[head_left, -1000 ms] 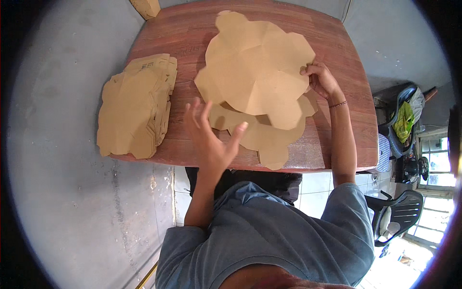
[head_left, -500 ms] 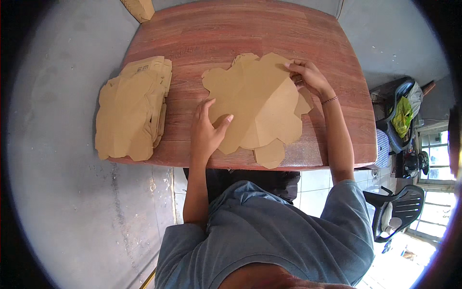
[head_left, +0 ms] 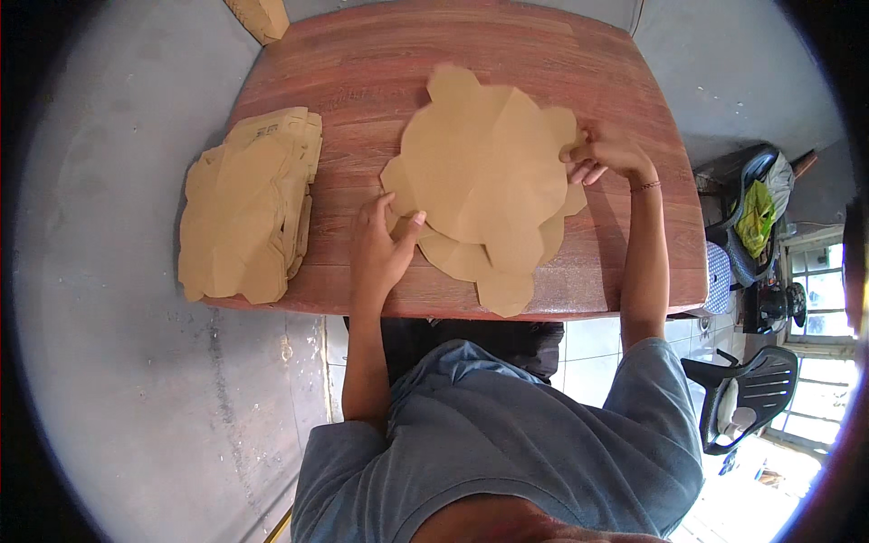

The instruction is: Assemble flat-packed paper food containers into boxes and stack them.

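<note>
A flat brown cardboard cutout (head_left: 480,163) with rounded lobes lies on top of another lobed cardboard piece (head_left: 505,294), whose lower edge shows beneath it. At the upper piece's right edge, my right hand (head_left: 615,156) is closed with thumb and fingers on the cardboard; its fingers are slightly blurred. My left hand (head_left: 384,249) is by the left lobe, thumb and forefinger spread apart, fingertips at the cardboard's edge. How many layers lie underneath is hidden.
A stack of similar cardboard cutouts (head_left: 237,213) stands at the left side of the reddish wooden table (head_left: 362,59). Grey walls (head_left: 118,235) border the table. Off to the right are a dark plastic chair (head_left: 765,389) and another chair with bags (head_left: 759,217) on it.
The upper cutout has turned and shifted upward, with one lobe now pointing away from me, baring more of the piece below. My right hand has moved slightly right and down; my left barely moved.
</note>
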`<state>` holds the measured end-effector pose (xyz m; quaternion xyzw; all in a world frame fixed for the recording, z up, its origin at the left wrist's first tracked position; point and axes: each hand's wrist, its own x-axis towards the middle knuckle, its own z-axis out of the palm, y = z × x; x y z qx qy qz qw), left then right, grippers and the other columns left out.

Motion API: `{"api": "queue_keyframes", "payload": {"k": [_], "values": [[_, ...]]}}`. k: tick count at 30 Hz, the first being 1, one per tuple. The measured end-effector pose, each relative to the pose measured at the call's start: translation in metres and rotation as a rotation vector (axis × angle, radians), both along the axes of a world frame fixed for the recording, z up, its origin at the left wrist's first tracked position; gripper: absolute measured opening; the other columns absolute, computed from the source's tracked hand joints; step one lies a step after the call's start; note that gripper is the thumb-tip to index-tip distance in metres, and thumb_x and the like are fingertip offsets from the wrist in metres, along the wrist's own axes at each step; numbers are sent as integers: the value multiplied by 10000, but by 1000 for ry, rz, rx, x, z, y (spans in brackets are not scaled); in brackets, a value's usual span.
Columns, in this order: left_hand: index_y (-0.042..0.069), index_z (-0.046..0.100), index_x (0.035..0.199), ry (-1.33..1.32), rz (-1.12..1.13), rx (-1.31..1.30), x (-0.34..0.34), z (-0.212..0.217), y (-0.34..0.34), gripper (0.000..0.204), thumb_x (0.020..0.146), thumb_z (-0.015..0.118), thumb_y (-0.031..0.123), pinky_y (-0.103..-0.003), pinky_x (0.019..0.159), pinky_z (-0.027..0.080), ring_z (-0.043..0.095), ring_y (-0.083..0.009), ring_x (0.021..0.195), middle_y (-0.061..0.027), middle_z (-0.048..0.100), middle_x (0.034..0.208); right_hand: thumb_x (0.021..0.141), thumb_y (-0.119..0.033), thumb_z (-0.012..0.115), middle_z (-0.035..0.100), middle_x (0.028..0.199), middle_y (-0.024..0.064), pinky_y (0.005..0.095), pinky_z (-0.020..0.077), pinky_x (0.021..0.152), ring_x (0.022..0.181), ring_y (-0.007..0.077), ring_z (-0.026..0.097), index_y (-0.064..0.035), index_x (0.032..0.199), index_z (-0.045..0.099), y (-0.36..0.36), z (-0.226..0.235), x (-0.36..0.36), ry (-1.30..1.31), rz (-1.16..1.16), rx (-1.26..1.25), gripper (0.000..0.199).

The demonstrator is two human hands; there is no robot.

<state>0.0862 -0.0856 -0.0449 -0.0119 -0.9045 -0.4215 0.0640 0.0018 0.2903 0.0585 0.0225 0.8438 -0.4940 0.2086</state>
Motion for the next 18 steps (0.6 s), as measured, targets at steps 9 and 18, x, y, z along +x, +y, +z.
{"api": "queue_keyframes", "payload": {"k": [9,18], "values": [[9,587,1292,21,50,19,5,1,3,549,882,782,318,-490,1023,448,555,-396,1178,-222,605,1250,907,-235,741,755,752,178,276,568,507,688,212,766,64,868,676,15,-5,-5,-204,175,338,308],[52,625,1251,119,89,52,12,0,1,420,899,771,229,-431,914,506,624,-302,1043,-139,669,1133,727,-518,889,711,681,106,263,547,494,613,167,712,52,988,749,12,-6,12,-44,211,379,642]]}}
